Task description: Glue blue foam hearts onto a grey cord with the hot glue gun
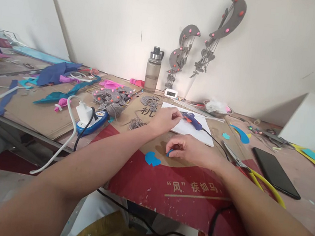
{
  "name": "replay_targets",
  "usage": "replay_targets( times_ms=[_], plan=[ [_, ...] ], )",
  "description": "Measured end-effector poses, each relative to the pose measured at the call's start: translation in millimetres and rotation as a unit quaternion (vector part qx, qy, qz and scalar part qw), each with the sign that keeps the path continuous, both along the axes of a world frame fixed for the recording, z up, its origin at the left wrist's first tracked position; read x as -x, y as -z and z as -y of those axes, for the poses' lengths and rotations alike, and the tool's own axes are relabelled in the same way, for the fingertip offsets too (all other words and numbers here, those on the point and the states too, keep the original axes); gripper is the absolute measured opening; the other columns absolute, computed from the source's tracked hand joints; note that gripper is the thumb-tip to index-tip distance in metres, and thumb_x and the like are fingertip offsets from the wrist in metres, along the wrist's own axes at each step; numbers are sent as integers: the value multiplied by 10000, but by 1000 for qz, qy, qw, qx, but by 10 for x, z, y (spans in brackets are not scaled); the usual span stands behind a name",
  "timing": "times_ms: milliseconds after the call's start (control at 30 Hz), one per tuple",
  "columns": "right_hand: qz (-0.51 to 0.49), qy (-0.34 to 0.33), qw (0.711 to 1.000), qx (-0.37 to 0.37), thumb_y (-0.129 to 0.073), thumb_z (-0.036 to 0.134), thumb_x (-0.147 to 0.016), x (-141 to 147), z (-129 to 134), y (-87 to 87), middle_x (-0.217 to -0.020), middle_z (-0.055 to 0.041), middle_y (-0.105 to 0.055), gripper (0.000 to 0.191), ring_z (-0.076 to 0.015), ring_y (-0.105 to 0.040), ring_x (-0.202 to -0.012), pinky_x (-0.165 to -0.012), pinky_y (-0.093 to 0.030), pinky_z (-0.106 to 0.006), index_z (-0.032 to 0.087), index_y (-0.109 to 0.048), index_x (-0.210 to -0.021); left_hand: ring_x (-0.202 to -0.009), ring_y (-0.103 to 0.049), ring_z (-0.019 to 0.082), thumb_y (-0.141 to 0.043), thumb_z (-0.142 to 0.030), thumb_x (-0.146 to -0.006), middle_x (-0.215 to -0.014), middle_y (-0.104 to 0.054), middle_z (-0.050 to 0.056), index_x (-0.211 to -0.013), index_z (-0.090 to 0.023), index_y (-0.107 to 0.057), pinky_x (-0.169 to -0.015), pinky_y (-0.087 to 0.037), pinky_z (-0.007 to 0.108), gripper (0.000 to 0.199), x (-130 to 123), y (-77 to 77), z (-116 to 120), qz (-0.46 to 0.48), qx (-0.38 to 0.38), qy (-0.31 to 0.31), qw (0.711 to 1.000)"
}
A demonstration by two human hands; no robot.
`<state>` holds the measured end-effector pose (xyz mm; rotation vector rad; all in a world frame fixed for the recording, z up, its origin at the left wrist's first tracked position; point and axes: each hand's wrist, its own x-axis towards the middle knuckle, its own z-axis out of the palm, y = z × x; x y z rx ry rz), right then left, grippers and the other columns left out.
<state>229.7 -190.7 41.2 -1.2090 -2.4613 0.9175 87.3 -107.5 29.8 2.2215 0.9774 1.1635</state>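
Note:
My left hand (pixel 166 118) reaches over the cardboard with its fingers pinched together near the tip of a blue glue gun (pixel 192 120); whatever is between those fingers is too small to make out. The glue gun lies on a white sheet (pixel 206 137). Lower and to the right, my right hand (pixel 184 148) pinches a small blue piece (pixel 170 152) between thumb and fingers. Blue cut-out pieces (pixel 152 158) lie on the red and brown board (pixel 147 187), just left of my right hand.
Yellow-handled scissors (pixel 254 176) and a black phone (pixel 275 171) lie at the right. A bottle (pixel 153 70) stands by the wall. Grey yarn (pixel 114 110) and a blue power strip (pixel 92 122) sit at the left. A black cord crosses the front edge.

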Motion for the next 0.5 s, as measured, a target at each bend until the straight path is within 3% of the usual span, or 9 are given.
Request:
replay_targets(
  times_ms=[300,400,500],
  plan=[
    [-6,39,998,39,-601,265,-760,4,5,22,-785,7,-648,115,-132,-547,-697,-651,-411,-270,192,-650,-834,-697,-571,124,-544,-173,-800,-763,-676,5,-765,-186,-641,-685,-438,255,105,-4,19,-9,11,13,12,1000],
    [-59,102,992,50,-629,300,-743,-1,-16,39,-664,32,-586,128,-112,-514,-612,-577,-385,-254,189,-610,-803,-703,-583,127,-564,-178,-790,-757,-673,7,-756,-182,-639,-702,-449,262,83,3,-26,14,19,47,6,999],
    [-142,200,969,15,-686,333,-693,-37,-67,46,-607,57,-523,223,-95,-480,-541,-517,-367,-244,198,-526,-769,-667,-590,120,-560,-184,-796,-744,-664,14,-747,-165,-621,-674,-456,259,80,11,-74,25,45,105,8,993]
  ],
)
